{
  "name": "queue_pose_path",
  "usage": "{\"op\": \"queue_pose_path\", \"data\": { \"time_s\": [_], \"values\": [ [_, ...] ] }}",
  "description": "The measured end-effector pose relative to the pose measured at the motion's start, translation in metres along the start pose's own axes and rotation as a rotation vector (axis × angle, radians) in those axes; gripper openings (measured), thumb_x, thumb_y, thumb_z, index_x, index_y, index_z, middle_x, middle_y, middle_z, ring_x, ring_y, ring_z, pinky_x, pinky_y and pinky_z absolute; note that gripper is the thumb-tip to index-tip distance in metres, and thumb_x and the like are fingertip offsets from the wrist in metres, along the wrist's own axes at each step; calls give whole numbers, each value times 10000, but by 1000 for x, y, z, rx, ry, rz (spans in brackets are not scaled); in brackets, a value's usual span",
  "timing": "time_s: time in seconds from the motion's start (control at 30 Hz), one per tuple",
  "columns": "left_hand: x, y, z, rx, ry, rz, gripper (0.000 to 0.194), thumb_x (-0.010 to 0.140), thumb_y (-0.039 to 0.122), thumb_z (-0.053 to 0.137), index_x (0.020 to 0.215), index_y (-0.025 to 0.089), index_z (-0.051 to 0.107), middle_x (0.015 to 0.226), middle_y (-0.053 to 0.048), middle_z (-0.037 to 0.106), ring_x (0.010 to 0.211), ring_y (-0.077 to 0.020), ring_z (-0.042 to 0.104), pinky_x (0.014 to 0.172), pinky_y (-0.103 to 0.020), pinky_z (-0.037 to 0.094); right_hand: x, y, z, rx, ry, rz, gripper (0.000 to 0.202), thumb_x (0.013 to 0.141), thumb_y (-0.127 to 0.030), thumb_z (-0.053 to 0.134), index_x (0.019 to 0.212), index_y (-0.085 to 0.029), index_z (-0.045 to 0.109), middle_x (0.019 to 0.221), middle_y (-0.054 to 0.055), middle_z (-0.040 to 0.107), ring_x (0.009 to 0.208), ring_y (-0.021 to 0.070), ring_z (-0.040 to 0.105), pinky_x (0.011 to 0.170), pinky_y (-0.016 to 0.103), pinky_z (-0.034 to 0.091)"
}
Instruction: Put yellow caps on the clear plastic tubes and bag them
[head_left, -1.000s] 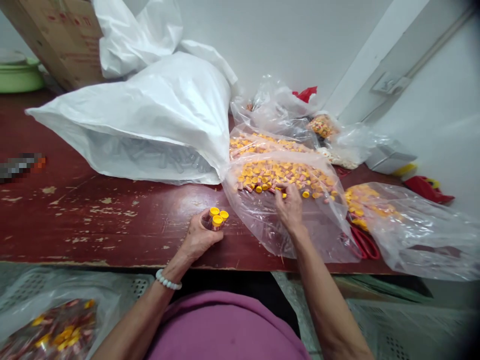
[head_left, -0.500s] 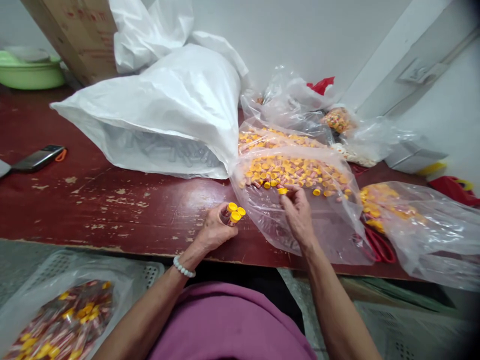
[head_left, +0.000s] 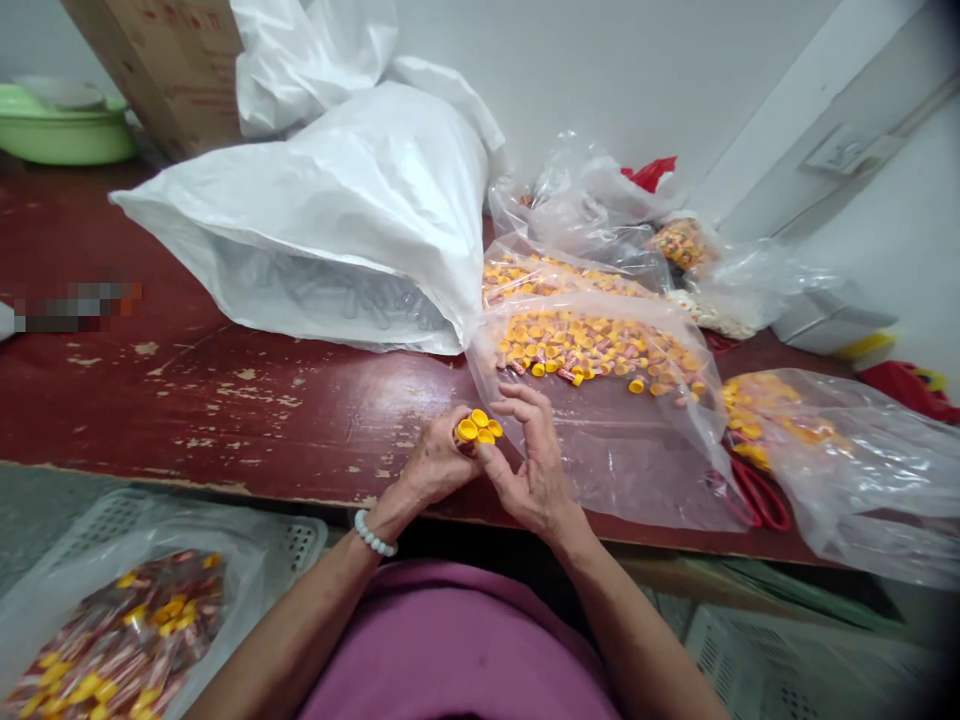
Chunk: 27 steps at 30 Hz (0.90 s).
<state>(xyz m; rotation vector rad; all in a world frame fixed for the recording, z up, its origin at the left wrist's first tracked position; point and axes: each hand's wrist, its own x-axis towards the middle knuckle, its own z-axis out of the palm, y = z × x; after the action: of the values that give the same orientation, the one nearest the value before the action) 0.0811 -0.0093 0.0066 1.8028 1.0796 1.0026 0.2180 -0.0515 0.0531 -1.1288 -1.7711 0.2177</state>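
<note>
My left hand (head_left: pixel 435 460), with a pale bead bracelet on its wrist, is wrapped round a bundle of clear tubes whose yellow caps (head_left: pixel 478 428) point up. Most of the tube length is hidden in the fist. My right hand (head_left: pixel 532 465) is beside it, the thumb tip against the nearest cap and the other fingers stretched out and apart. Behind it, an open clear plastic bag (head_left: pixel 517 440) holds many loose yellow caps (head_left: pixel 600 345) with reddish, striped pieces among them. A large white sack (head_left: pixel 360 190) lies open to the left, with clear empty tubes (head_left: pixel 352 295) in its mouth.
At lower left, a lined basket (head_left: pixel 300 540) holds filled, yellow-capped tubes (head_left: pixel 142 640). Another clear bag (head_left: pixel 862 470) with yellow caps lies at right. A green basin (head_left: pixel 67 130) and a cardboard box (head_left: pixel 165 80) stand at the back of the worn red table (head_left: pixel 247 420).
My right hand has moved left from the bag of caps to my left hand, and its fingers have spread. One more yellow cap now shows on the bundle.
</note>
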Motion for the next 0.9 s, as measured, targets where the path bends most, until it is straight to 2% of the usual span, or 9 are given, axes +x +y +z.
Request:
{"op": "queue_pose_path", "data": {
  "time_s": [0.1,0.23,0.33,0.43,0.5,0.63,0.73,0.83,0.9],
  "values": [
    [0,-2,-1,-30,-23,2,169,649,178,631,804,160,566,708,21,581,621,-104,491,584,-220,390,0,0,-2,-92,-37,-55,305,820,-290,568,1112,-216,524,1231,103,511,1169,248,464,994,467,377],
    [-1,-3,-2,-56,-28,31,142,669,195,613,802,149,592,778,-12,615,679,-127,525,644,-247,418,-3,3,2,-158,-247,-164,260,810,-297,591,1065,-246,586,1180,54,596,1098,237,505,969,453,389],
    [-3,-2,-3,-174,-16,-36,179,627,185,642,792,146,586,772,-8,609,671,-123,523,629,-241,417,-1,4,-2,-102,-284,-120,293,829,-317,568,1112,-239,575,1283,75,528,1173,238,479,994,447,393],
    [-3,2,-5,-372,0,-222,248,531,121,672,752,144,562,678,23,562,591,-95,482,557,-216,392,6,2,-10,-92,-159,-70,492,839,-345,553,1297,-208,432,1386,127,415,1279,256,399,1041,470,364],
    [-2,3,-7,-453,24,-329,258,490,82,671,718,139,566,648,27,554,568,-87,473,542,-212,388,9,2,-9,-168,-126,-114,671,805,-384,597,1381,-187,313,1403,153,392,1308,280,363,1057,496,340],
    [-7,2,-9,-493,1,-380,216,479,45,654,661,133,578,644,18,564,576,-97,484,545,-224,406,-1,8,13,-267,-321,-267,854,723,-454,668,1409,-151,258,1394,185,413,1297,329,372,1037,541,343],
    [-19,6,-8,-564,-12,-387,230,452,-2,604,638,132,577,636,20,565,597,-106,497,542,-219,408,-14,13,32,-204,-390,-249,765,741,-416,648,1379,-158,314,1335,184,479,1228,327,456,975,526,412],
    [-28,9,-11,-666,23,-444,215,426,-17,560,578,133,538,584,41,525,538,-78,451,470,-196,350,-22,15,43,-191,-381,-226,600,780,-397,601,1315,-199,413,1265,163,543,1144,329,525,904,498,467],
    [-33,8,-16,-756,50,-464,195,420,-6,577,526,139,500,526,63,469,487,-57,402,431,-187,310,-21,15,49,-225,-364,-265,560,790,-421,585,1286,-202,445,1200,160,584,1079,337,561,861,487,484]
  ]
}}
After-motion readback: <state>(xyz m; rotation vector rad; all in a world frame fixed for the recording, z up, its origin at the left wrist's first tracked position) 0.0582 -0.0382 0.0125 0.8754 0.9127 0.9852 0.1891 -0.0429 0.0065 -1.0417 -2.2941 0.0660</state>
